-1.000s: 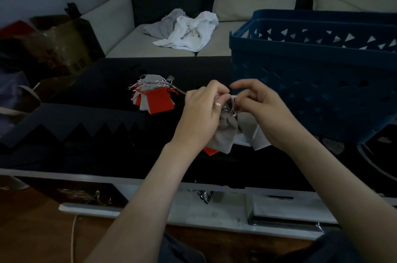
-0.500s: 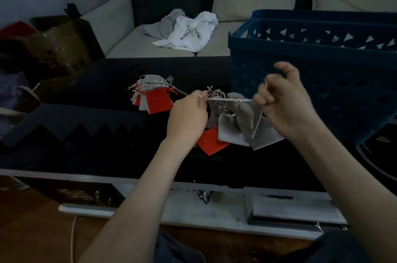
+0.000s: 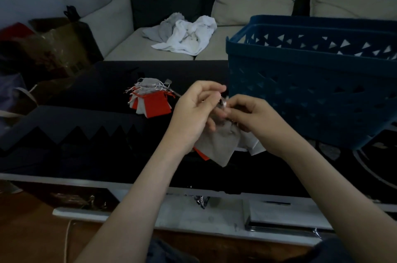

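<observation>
Grey pouch [image 3: 219,146] matt cloth; basket [image 3: 311,99] blue plastic; table [image 3: 86,133] glossy.

- Your left hand [image 3: 193,112] and right hand [image 3: 255,120] pinch a grey pouch [image 3: 219,144]; it hangs below your fingers [image 3: 211,87].
- Pile [image 3: 150,99] left of them, basket [image 3: 311,95] right.

Our black worktop [image 3: 103,86] carries a pile of red and grey drawstring pouches [image 3: 151,100] left of centre, and a blue plastic basket [image 3: 311,95] stands at its right.

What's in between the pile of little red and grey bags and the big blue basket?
The left hand and right hand, gripping a grey pouch over the black table; the head view shows it.
</observation>
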`<control>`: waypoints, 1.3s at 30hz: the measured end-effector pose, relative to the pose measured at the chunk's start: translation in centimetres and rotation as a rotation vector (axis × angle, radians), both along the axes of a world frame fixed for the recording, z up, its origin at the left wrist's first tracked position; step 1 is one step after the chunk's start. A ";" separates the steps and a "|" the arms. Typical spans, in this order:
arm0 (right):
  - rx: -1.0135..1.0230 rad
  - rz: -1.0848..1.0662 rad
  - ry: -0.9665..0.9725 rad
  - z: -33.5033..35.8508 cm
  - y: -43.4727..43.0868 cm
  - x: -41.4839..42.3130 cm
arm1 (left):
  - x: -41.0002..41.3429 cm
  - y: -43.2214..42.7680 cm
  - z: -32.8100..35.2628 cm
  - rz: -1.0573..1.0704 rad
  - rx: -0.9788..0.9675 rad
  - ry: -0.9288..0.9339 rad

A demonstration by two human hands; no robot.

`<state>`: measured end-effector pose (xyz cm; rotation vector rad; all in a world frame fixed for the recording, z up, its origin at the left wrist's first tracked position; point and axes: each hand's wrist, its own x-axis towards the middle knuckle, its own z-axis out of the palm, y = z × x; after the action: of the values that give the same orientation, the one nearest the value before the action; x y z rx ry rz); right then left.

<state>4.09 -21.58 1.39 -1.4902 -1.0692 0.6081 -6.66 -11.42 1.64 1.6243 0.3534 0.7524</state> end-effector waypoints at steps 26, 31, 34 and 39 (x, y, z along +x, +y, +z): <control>0.059 -0.051 0.120 0.0 -0.2 0.4 | 0.1 0.3 -1.2 0.113 0.571 0.201; 0.108 -0.093 -0.055 -0.5 0.2 0.1 | 0.4 0.2 -1.2 0.131 0.561 0.251; 0.156 -0.146 -0.032 -0.5 0.3 0.0 | 0.4 0.2 -0.9 0.080 0.474 0.305; 0.169 -0.198 -0.045 -0.5 0.5 -0.1 | 0.4 -0.6 -0.6 0.017 0.452 0.279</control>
<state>3.99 -21.07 0.93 -1.4455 -0.9682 0.3377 -6.27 -12.02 1.03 2.1657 0.4160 0.6471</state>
